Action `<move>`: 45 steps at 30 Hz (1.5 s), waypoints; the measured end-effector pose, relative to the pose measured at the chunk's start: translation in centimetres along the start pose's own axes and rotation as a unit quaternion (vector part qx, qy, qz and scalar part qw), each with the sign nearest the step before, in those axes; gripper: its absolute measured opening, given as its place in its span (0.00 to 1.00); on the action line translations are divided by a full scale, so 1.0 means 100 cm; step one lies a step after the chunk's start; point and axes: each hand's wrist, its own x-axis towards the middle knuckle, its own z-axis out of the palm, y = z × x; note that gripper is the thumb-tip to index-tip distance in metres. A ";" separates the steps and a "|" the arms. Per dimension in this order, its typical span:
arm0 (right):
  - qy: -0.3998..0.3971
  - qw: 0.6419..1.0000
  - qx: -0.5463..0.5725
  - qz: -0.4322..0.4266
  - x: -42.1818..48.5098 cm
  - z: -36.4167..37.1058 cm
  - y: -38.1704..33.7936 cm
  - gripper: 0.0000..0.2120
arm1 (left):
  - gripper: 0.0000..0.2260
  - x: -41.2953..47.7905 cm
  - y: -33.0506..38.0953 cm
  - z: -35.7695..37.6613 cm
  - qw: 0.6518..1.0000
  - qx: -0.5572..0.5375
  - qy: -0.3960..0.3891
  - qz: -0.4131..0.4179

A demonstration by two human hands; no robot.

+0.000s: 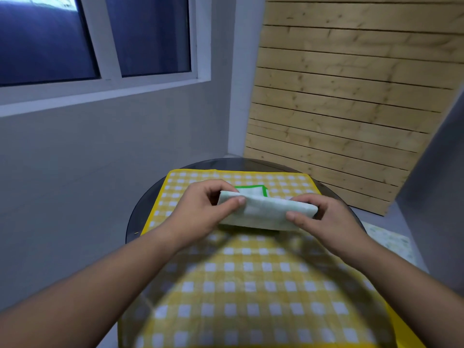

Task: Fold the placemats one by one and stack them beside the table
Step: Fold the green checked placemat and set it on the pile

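Left hand and right hand pinch 1 folded green mat, not yet stacked; yellow mat covers the table, unfolded.

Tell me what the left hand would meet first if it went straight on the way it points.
The left hand pinches the folded pale green-edged placemat; past that, probably the yellow checked placemat, at its far part, though depth is unclear.

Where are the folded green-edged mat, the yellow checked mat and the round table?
folded green-edged mat point(263, 212): head view, pale folded middle.
yellow checked mat point(288, 183): head view, bare far right part.
round table point(141, 209): head view, dark left rim.
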 end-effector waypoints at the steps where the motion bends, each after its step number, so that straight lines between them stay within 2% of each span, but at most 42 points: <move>1: -0.003 1.000 0.008 0.018 0.000 0.001 0.007 0.08 | 0.02 0.002 0.001 0.002 1.000 -0.019 0.009 -0.007; 5: -0.036 0.996 0.033 0.078 0.007 0.012 0.043 0.15 | 0.06 0.011 -0.001 0.005 0.994 -0.085 0.041 -0.050; 8: -0.055 0.994 0.008 0.098 0.015 0.023 0.054 0.15 | 0.08 0.019 -0.006 0.005 0.984 -0.137 0.066 -0.091; 12: -0.067 0.989 -0.049 0.120 0.025 0.033 0.055 0.11 | 0.07 0.028 -0.015 0.003 0.963 -0.199 0.108 -0.148; 14: -0.048 0.988 -0.079 0.121 0.030 0.036 0.057 0.08 | 0.09 0.030 -0.032 0.000 0.964 -0.154 0.089 -0.198; 16: -0.039 0.985 -0.107 0.129 0.034 0.038 0.059 0.06 | 0.12 0.028 -0.056 -0.002 0.967 -0.047 0.060 -0.241; 19: -0.059 0.978 -0.132 0.150 0.038 0.040 0.060 0.12 | 0.07 0.025 -0.076 -0.003 0.962 0.091 0.034 -0.256; 23: -0.072 0.972 -0.169 0.149 0.042 0.038 0.058 0.22 | 0.02 0.025 -0.078 -0.004 0.955 0.178 0.004 -0.238; 25: -0.060 0.968 -0.193 0.151 0.044 0.036 0.060 0.31 | 0.02 0.026 -0.077 -0.004 0.951 0.197 -0.013 -0.239; 26: -0.057 0.966 -0.201 0.153 0.045 0.036 0.061 0.31 | 0.03 0.027 -0.077 -0.004 0.949 0.199 -0.020 -0.243; 30: -0.071 0.957 -0.240 0.149 0.045 0.037 0.061 0.24 | 0.04 0.032 -0.073 -0.004 0.940 0.208 -0.045 -0.265; 33: -0.087 0.950 -0.259 0.153 0.045 0.038 0.059 0.22 | 0.06 0.035 -0.069 -0.003 0.927 0.240 -0.069 -0.279; 39: -0.105 0.944 -0.274 0.152 0.047 0.038 0.060 0.21 | 0.17 0.035 -0.066 -0.005 0.913 0.298 -0.085 -0.264; 42: -0.122 0.940 -0.278 0.153 0.049 0.038 0.062 0.23 | 0.27 0.034 -0.064 -0.008 0.922 0.268 -0.101 -0.262; 45: -0.131 0.937 -0.284 0.154 0.049 0.037 0.064 0.26 | 0.32 0.033 -0.063 -0.007 0.917 0.251 -0.131 -0.282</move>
